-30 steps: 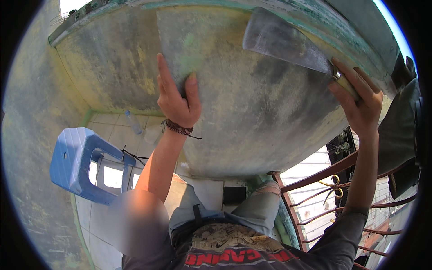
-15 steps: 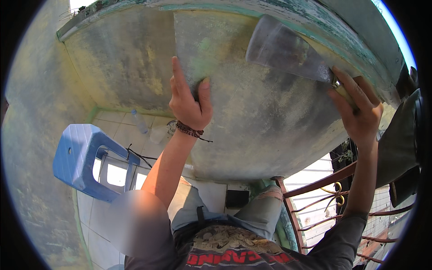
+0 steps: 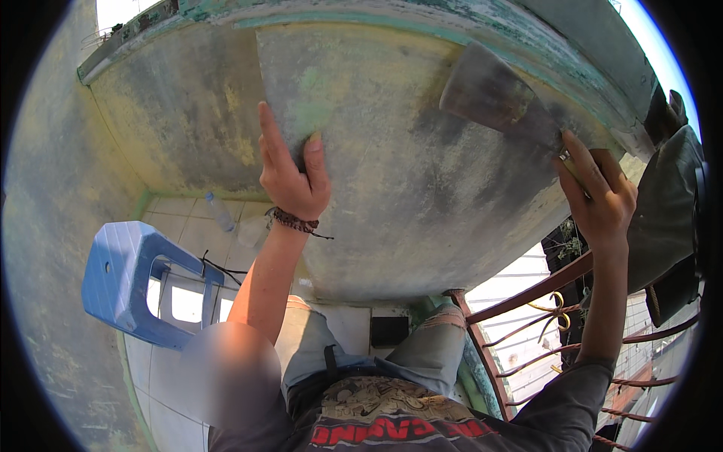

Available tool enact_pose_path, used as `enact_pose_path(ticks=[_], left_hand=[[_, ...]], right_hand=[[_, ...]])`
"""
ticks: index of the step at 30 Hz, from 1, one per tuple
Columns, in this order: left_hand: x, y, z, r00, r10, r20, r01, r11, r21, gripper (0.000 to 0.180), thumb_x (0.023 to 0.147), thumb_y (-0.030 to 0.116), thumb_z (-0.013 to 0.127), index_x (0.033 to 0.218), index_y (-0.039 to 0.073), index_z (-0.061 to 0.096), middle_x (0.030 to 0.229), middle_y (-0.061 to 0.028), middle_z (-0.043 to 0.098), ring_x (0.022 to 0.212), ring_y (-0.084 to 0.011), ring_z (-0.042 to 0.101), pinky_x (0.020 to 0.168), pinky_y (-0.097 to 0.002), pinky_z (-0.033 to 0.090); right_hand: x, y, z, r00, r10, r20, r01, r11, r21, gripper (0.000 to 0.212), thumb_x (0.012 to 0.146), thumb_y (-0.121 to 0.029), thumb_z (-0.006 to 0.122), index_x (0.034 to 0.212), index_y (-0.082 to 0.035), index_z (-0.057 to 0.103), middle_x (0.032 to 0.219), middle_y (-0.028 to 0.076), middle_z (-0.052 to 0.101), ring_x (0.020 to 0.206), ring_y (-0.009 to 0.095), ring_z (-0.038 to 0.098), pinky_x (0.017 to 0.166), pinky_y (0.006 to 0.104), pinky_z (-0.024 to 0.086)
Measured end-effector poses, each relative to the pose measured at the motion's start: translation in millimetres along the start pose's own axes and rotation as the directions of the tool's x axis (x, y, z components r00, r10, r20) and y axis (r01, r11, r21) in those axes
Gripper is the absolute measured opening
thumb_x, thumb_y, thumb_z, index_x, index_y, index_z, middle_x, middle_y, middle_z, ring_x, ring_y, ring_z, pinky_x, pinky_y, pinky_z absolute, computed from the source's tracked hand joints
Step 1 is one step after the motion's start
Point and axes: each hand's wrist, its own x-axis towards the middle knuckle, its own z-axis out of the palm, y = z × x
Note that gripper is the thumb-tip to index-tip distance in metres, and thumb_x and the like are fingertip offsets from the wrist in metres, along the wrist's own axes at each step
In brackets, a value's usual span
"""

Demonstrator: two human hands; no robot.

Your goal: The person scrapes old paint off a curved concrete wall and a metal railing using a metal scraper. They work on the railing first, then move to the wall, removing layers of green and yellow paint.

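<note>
In my right hand (image 3: 599,188) is a putty knife (image 3: 493,94), its handle gripped between thumb and curled fingers. The wide, flared grey blade points up and left over the patchy yellow-grey wall (image 3: 384,151), close under the ledge. Whether its whole edge touches the plaster, I cannot tell. My left hand (image 3: 295,173) rests against the same wall beside a vertical seam, fingers extended and thumb apart, holding nothing. A dark braided bracelet (image 3: 295,221) circles that wrist.
A worn green-and-white ledge (image 3: 422,34) runs along the wall's top. At left a blue plastic stool (image 3: 124,282) stands on white floor tiles, with a plastic bottle (image 3: 220,212) beyond it. Rusty metal railing (image 3: 527,290) and a dark hanging cover (image 3: 666,203) lie to the right.
The putty knife and my right hand have shifted right along the wall. My left hand keeps about the same place by the seam, while the whole view has turned slightly.
</note>
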Motion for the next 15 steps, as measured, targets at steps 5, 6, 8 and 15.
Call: enact_pose_path(ticks=[5, 6, 8, 15], left_hand=[[-2, 1, 1, 1.000, -0.022, -0.012, 0.022, 1.000, -0.007, 0.063, 0.099, 0.033, 0.049, 0.147, -0.005, 0.031, 0.106, -0.0229, 0.061, 0.083, -0.0335, 0.068, 0.059, -0.0364, 0.054], [-2, 2, 2, 1.000, -0.012, -0.011, 0.012, 1.000, -0.005, 0.063, 0.099, 0.033, 0.049, 0.147, -0.004, 0.031, 0.106, -0.0228, 0.061, 0.082, -0.0332, 0.068, 0.059, -0.0363, 0.054], [0, -1, 1, 1.000, 0.011, -0.016, -0.011, 1.000, 0.009, 0.063, 0.099, 0.033, 0.050, 0.147, -0.004, 0.031, 0.105, -0.0226, 0.061, 0.081, -0.0325, 0.067, 0.058, -0.0363, 0.054], [-2, 1, -3, 1.000, -0.003, 0.006, 0.002, 0.998, 0.063, 0.065, 0.098, 0.033, 0.050, 0.147, -0.005, 0.030, 0.103, -0.0197, 0.062, 0.076, -0.0293, 0.066, 0.057, -0.0355, 0.054]], right_hand=[[-2, 0, 1, 1.000, 0.012, -0.028, -0.013, 1.000, -0.023, 0.047, 0.067, -0.009, 0.083, 0.112, -0.020, 0.073, 0.073, 0.001, 0.059, 0.056, 0.012, 0.059, 0.051, 0.0266, 0.050], [-3, -1, 0, 1.000, 0.013, -0.019, -0.013, 0.999, -0.032, 0.047, 0.067, -0.009, 0.083, 0.112, -0.020, 0.073, 0.073, 0.001, 0.059, 0.056, 0.012, 0.059, 0.051, 0.0268, 0.050], [0, -5, -1, 1.000, 0.009, -0.008, -0.009, 0.999, -0.047, 0.047, 0.067, -0.009, 0.083, 0.112, -0.019, 0.073, 0.073, 0.001, 0.059, 0.056, 0.012, 0.060, 0.051, 0.0271, 0.050], [5, -16, 3, 0.999, 0.047, -0.011, -0.047, 0.999, 0.006, 0.047, 0.068, -0.009, 0.083, 0.113, -0.021, 0.073, 0.073, 0.001, 0.059, 0.057, 0.013, 0.060, 0.052, 0.0276, 0.051]])
